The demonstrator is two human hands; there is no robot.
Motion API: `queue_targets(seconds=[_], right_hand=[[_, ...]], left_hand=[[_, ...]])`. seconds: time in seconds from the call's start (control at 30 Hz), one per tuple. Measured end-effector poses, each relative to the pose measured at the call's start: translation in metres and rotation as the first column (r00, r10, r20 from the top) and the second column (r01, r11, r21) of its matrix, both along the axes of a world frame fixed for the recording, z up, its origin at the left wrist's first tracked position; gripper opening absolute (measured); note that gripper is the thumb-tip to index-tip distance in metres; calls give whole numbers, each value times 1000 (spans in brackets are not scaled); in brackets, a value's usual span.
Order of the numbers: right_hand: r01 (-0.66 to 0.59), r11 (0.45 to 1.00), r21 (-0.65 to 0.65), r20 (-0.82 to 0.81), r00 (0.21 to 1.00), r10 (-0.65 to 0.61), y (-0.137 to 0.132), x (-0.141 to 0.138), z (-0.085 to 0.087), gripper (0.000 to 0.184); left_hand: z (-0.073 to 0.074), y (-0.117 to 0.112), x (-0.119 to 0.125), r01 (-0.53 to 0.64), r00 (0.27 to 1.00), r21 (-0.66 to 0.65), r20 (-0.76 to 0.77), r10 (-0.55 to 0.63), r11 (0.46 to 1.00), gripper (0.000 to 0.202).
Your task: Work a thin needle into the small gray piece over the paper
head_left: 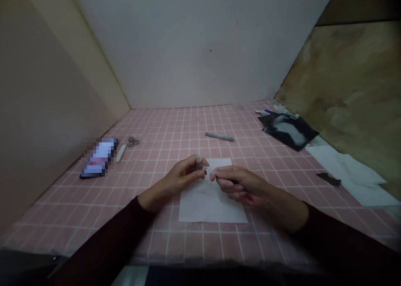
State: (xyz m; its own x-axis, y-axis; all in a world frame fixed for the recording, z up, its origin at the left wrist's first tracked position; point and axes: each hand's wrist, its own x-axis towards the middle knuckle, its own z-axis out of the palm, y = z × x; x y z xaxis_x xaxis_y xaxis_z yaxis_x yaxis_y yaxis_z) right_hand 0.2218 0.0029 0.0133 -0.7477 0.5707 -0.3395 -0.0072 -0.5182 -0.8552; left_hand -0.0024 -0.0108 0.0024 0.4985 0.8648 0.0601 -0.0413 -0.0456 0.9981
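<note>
My left hand [188, 172] is closed, with thumb and fingers pinching a small pale piece [204, 168] too small to name. Facing it, my right hand [239, 183] grips a thin, slender tool [212, 173]; its pale tip points toward the left hand, and most of it is hidden in the fingers. Whether the tip touches the small piece I cannot tell. Both hands are held over a white sheet of paper [206, 206] lying on the pink checked tablecloth [169, 240].
Beyond the hands lies a grey cylindrical stick [219, 136]. On the left are a phone [99, 157], a white flat strip [120, 153] and a small metal item [133, 141]. Black sheets with white dust [290, 129], white papers [347, 169] and a black scrap [328, 178] lie right.
</note>
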Motion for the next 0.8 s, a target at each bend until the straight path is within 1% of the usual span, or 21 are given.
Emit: queue_targets(seconds=[0.07, 0.1, 0.13, 0.17, 0.2, 0.23, 0.27, 0.3, 0.33, 0.37, 0.4, 0.43, 0.47, 0.5, 0.53, 0.57, 0.6, 0.67, 0.73, 0.77, 0.8], right_hand=[[-12, 994, 106, 42, 999, 8, -1, -1, -1, 25], [-22, 970, 241, 93, 996, -1, -3, -2, -3, 25], [-30, 908, 417, 150, 988, -36, -5, -3, -5, 25], [-48, 801, 597, 200, 976, -91, -7, -5, -7, 23], [-79, 662, 746, 241, 958, -157, -9, -6, -9, 21], [-120, 520, 846, 269, 937, -222, -11, -7, -11, 19], [-165, 406, 899, 291, 918, -271, -13, -7, -13, 17], [-200, 336, 920, 306, 904, -300, -14, -8, -14, 17], [-218, 315, 924, 316, 898, -307, -14, -8, -15, 17], [-211, 342, 916, 317, 902, -292, -13, -8, -14, 17], [-169, 414, 894, 297, 917, -267, -12, -8, -12, 18], [-124, 551, 826, 282, 935, -213, -10, -7, -10, 20], [-90, 724, 684, 260, 957, -127, -7, -6, -7, 23], [-37, 869, 493, 198, 978, -71, -5, -4, -4, 25], [-17, 951, 309, 119, 993, -21, -3, -3, -1, 24], [-11, 990, 141, 38, 999, 6, -1, -1, 1, 23], [-11, 1000, 25, -33, 999, 12, 1, 0, 3, 21], [-22, 998, -51, -94, 995, 17, 2, 1, 3, 19], [-29, 998, 50, -29, 999, 30, 0, -1, 1, 22], [-31, 984, 175, 41, 999, 24, -2, -2, -1, 23], [-34, 939, 343, 122, 993, -8, -4, -4, -3, 23]], left_hand=[[-1, 0, 1, -6, 1000, 6, 27, 6, 1000, 23], [-2, 0, 1, -19, 999, 8, 32, 18, 1000, 24], [-3, 0, 2, -36, 999, 8, 27, 36, 999, 24], [-4, 0, 2, -53, 999, 4, 13, 53, 999, 24], [-4, 1, 2, -66, 998, -3, -9, 66, 998, 24], [-5, 2, 2, -74, 997, -12, -33, 73, 997, 24], [-6, 2, 2, -78, 995, -23, -57, 77, 997, 23], [-6, 3, 1, -80, 994, -31, -80, 78, 996, 24], [-6, 3, 1, -82, 992, -32, -101, 78, 996, 25], [-6, 3, 0, -84, 990, -31, -118, 80, 996, 25], [-5, 3, -1, -76, 988, -18, -133, 73, 997, 25], [-5, 3, -1, -68, 988, 4, -142, 68, 998, 25], [-4, 2, -2, -55, 987, 15, -148, 57, 998, 24], [-4, 2, -2, -46, 990, 24, -135, 49, 999, 24], [-3, 1, -2, -31, 992, 25, -122, 34, 999, 24], [-2, 0, -2, -21, 993, 25, -113, 23, 999, 24], [-1, 0, -2, -16, 995, 24, -102, 18, 1000, 24], [0, -1, -1, -18, 996, 18, -83, 19, 1000, 23], [0, -2, 0, -40, 997, 18, -67, 41, 999, 22], [0, -1, 0, -54, 996, 24, -68, 55, 998, 22], [-1, 0, 0, -70, 995, 34, -75, 72, 997, 22]])
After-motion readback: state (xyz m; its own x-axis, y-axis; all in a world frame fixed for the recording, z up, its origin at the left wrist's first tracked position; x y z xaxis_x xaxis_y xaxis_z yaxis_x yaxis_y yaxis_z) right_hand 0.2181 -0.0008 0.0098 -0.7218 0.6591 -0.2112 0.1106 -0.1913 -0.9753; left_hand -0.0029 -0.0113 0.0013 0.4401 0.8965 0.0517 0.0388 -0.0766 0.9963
